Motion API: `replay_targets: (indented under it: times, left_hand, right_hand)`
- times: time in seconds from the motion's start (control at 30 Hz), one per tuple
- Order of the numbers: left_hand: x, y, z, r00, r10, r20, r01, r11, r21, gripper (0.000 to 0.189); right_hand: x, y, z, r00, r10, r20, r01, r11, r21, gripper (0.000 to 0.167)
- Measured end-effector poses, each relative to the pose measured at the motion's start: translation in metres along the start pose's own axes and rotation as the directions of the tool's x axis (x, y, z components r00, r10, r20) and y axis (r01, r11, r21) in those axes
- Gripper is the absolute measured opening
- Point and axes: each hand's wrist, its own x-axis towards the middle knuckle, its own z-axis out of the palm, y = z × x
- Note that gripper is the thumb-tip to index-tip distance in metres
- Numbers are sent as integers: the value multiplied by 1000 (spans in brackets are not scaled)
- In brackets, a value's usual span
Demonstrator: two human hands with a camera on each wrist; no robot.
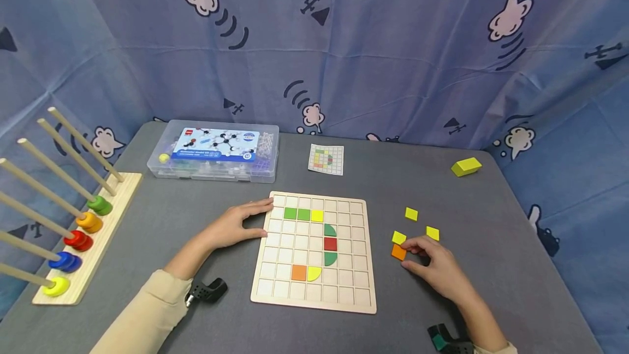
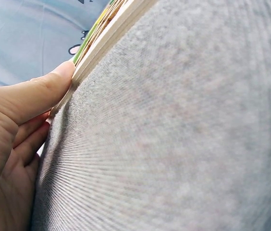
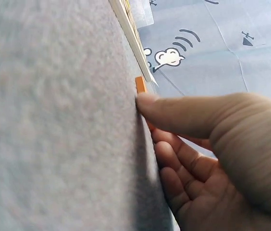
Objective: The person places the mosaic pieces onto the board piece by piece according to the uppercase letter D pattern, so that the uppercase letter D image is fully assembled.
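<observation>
A wooden grid board point(image 1: 290, 242) lies mid-table, with green, yellow, red and orange pieces in some cells. My left hand point(image 1: 233, 226) rests at its left edge, thumb and fingertips against the rim; in the left wrist view the thumb point(image 2: 39, 91) touches the board's side. To the right of the board, my right hand point(image 1: 437, 266) pinches an orange square tile point(image 1: 398, 252) low at the table, between thumb and index finger. The right wrist view shows the thumb point(image 3: 183, 113) on the orange tile's edge. Yellow square tiles point(image 1: 411, 213) lie around that hand.
A small pattern card point(image 1: 326, 159) lies behind the board, beside a clear plastic case point(image 1: 213, 171). At left stands a wooden peg rack point(image 1: 118, 182) with coloured rings. A yellow block point(image 1: 466, 166) is at the back right. A patterned curtain hangs behind the table.
</observation>
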Motion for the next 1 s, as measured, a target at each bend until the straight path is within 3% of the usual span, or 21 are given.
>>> replay_targets:
  times: [0.6, 0.83, 1.0]
  left_hand:
    - [1, -2, 0, 1000, -2, 7, 2, 1000, 19, 63]
    - [1, -3, 0, 1000, 1, 5, -1, 1000, 27, 63]
    - [1, -2, 0, 1000, 4, 8, -4, 1000, 18, 64]
  right_hand:
    - [0, -6, 6, 999, -28, -44, 24, 997, -72, 26]
    - [0, -7, 7, 998, -30, -53, 29, 999, -28, 27]
    - [-2, -15, 6, 995, -76, -63, 78, 997, 18, 28]
